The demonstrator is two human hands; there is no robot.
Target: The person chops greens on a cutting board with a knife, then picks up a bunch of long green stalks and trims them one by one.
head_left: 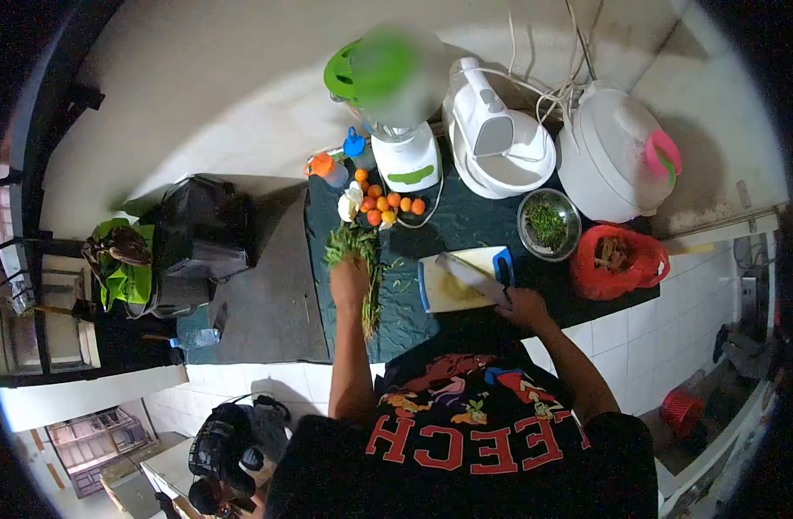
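Green long-stemmed herbs (373, 298) seem light, bruisable; grab the stems. Your left hand (349, 278) touches them, grip unclear; right hand (524, 308) clutches a broad steel knife (473, 278).

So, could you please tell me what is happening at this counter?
A person has their left hand on a bunch of leafy stems and grips a knife in their right hand, its blade over a cutting board. Small orange and red fruits sit beyond the leaves, and a clear bowl of cut greens stands past the board.
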